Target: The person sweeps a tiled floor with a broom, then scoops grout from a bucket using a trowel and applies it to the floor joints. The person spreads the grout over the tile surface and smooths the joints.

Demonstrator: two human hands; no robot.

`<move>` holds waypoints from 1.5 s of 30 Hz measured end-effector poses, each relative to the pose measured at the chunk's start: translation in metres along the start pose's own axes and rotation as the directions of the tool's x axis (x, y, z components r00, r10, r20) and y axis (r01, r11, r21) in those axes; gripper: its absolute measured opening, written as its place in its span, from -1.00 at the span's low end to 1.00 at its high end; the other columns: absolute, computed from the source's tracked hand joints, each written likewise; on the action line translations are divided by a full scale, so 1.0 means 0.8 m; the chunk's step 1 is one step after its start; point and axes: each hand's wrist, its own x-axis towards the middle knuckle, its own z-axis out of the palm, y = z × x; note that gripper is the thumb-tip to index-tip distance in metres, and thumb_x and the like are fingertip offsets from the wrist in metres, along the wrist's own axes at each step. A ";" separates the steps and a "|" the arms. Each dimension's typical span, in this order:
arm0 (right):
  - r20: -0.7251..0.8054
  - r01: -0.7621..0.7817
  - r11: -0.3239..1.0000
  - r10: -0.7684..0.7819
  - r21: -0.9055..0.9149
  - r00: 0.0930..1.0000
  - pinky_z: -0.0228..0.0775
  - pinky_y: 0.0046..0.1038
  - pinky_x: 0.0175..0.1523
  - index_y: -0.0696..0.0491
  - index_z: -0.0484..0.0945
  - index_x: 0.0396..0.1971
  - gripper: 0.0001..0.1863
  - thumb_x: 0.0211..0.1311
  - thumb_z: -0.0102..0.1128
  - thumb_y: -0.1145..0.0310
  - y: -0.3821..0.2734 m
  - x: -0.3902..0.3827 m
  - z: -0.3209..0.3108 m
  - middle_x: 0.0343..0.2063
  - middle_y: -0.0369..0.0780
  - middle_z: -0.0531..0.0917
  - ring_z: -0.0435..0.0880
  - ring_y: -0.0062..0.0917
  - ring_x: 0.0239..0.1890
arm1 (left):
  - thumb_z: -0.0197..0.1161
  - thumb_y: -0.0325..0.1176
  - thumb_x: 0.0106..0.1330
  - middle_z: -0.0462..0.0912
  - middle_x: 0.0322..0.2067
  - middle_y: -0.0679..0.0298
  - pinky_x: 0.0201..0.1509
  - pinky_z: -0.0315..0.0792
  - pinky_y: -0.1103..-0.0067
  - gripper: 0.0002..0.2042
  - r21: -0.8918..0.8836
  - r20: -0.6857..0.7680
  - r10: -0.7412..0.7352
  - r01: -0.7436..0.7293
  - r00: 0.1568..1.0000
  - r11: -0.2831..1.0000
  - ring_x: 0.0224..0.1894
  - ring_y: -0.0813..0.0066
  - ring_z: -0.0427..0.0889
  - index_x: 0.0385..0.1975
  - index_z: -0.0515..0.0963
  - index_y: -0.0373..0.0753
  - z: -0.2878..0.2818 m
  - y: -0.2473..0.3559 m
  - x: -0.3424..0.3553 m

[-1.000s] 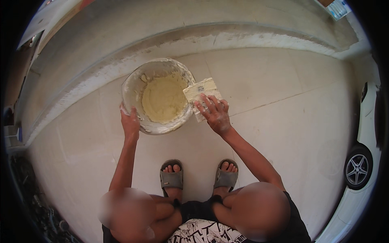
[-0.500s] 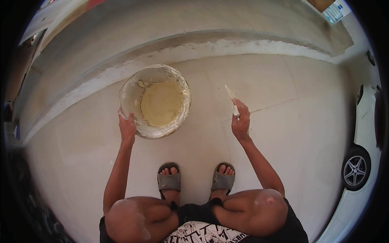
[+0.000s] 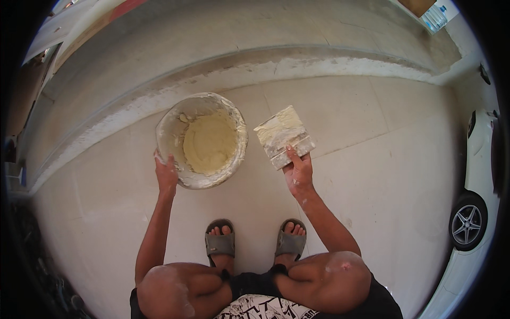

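Note:
My left hand (image 3: 167,173) grips the near left rim of a round bucket (image 3: 241,151), thumb over the edge. Pale yellow paste (image 3: 211,143), like putty or filler, covers the bucket's bottom, and dried smears coat its rim and inner wall. To the right of the bucket, my right hand (image 3: 298,173) holds a wide, flat putty knife (image 3: 282,133) by its near edge, with the thumb on top. Its broad face is turned up, and yellow paste lies along the far part of the blade. The knife is apart from the bucket.
Beyond the bucket runs a raised concrete step (image 3: 297,66) with a rough whitish face. A white car (image 3: 481,159) stands at the right, its wheel (image 3: 467,220) close by. A water bottle (image 3: 435,18) sits at the far right. My sandalled feet (image 3: 220,239) rest on the tiled floor (image 3: 382,175).
My right hand has turned the putty knife from edge-on to face-up and moved it left, nearer the bucket. My left hand stays on the rim; the bucket appears slightly lower in view.

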 end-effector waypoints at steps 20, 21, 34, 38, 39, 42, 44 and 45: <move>0.755 0.853 0.155 -0.405 -0.499 0.515 0.37 -0.27 0.21 0.02 0.47 0.07 -0.45 0.02 0.06 0.74 0.052 0.051 0.021 0.11 -0.20 0.52 0.44 -0.21 0.17 | 0.03 -0.38 0.39 0.53 0.01 -0.07 0.08 0.38 0.40 -0.51 0.090 -0.039 0.045 -0.041 0.998 0.995 0.00 0.18 0.54 0.30 0.13 -0.25 0.001 0.002 0.002; 0.774 0.862 0.135 -0.387 -0.489 0.500 0.37 -0.27 0.21 0.02 0.47 0.07 -0.43 0.00 0.06 0.76 0.052 0.051 0.018 0.12 -0.20 0.52 0.42 -0.22 0.19 | 0.02 -0.38 0.39 0.53 0.00 -0.06 0.08 0.38 0.40 -0.51 0.095 -0.040 0.053 -0.049 0.998 0.994 0.00 0.19 0.54 0.30 0.13 -0.25 0.001 0.000 0.003; 0.321 0.490 0.669 -0.370 -0.559 0.872 0.41 -0.51 0.05 0.16 0.37 0.10 -0.64 0.31 0.10 0.51 0.044 0.072 0.003 -0.07 -0.20 0.59 0.55 -0.51 0.00 | 0.01 -0.38 0.40 0.49 0.05 -0.04 0.14 0.33 0.42 -0.52 0.027 -0.029 0.028 -0.027 0.999 0.999 0.05 0.22 0.50 0.30 0.13 -0.26 0.002 -0.007 0.005; 0.217 0.353 0.889 -0.298 -0.293 0.930 0.38 -0.63 -0.07 0.17 0.40 0.03 -0.69 0.32 0.11 0.49 0.036 0.068 0.023 -0.19 -0.30 0.58 0.52 -0.70 -0.14 | 0.01 -0.38 0.40 0.50 0.04 -0.06 0.13 0.34 0.42 -0.51 0.039 -0.022 0.025 -0.024 0.999 0.999 0.05 0.19 0.51 0.31 0.11 -0.26 0.004 0.000 0.003; 0.213 0.359 0.904 -0.313 -0.234 0.926 0.37 -0.65 -0.10 0.16 0.41 0.02 -0.71 0.32 0.11 0.49 0.033 0.067 0.030 -0.21 -0.31 0.58 0.51 -0.72 -0.16 | 0.01 -0.38 0.40 0.50 0.04 -0.06 0.13 0.35 0.42 -0.51 0.046 -0.028 0.032 -0.031 0.999 0.998 0.04 0.19 0.51 0.31 0.11 -0.27 0.004 -0.002 0.003; 0.240 0.372 0.904 -0.321 -0.210 0.916 0.35 -0.66 -0.10 0.14 0.42 0.01 -0.72 0.32 0.11 0.49 0.032 0.067 0.034 -0.20 -0.32 0.58 0.50 -0.72 -0.15 | 0.00 -0.39 0.40 0.51 0.03 -0.07 0.11 0.35 0.42 -0.51 0.073 -0.039 0.048 -0.045 0.998 0.996 0.02 0.19 0.52 0.31 0.10 -0.27 0.003 -0.006 0.003; 0.282 0.386 0.886 -0.313 -0.258 0.907 0.34 -0.61 -0.03 0.17 0.39 0.05 -0.68 0.32 0.10 0.48 0.034 0.066 0.035 -0.15 -0.29 0.57 0.50 -0.68 -0.10 | 0.00 -0.39 0.40 0.51 0.02 -0.07 0.11 0.36 0.41 -0.51 0.096 -0.033 0.054 -0.051 0.998 0.994 0.02 0.20 0.52 0.30 0.11 -0.28 0.002 0.000 0.001; 0.308 0.399 0.871 -0.311 -0.287 0.899 0.33 -0.57 0.04 0.19 0.36 0.10 -0.64 0.33 0.09 0.46 0.034 0.064 0.037 -0.11 -0.26 0.56 0.49 -0.64 -0.05 | 0.00 -0.40 0.40 0.48 0.05 -0.05 0.14 0.33 0.43 -0.51 0.092 -0.022 0.035 -0.033 0.999 0.995 0.05 0.22 0.49 0.30 0.10 -0.29 0.003 0.005 -0.001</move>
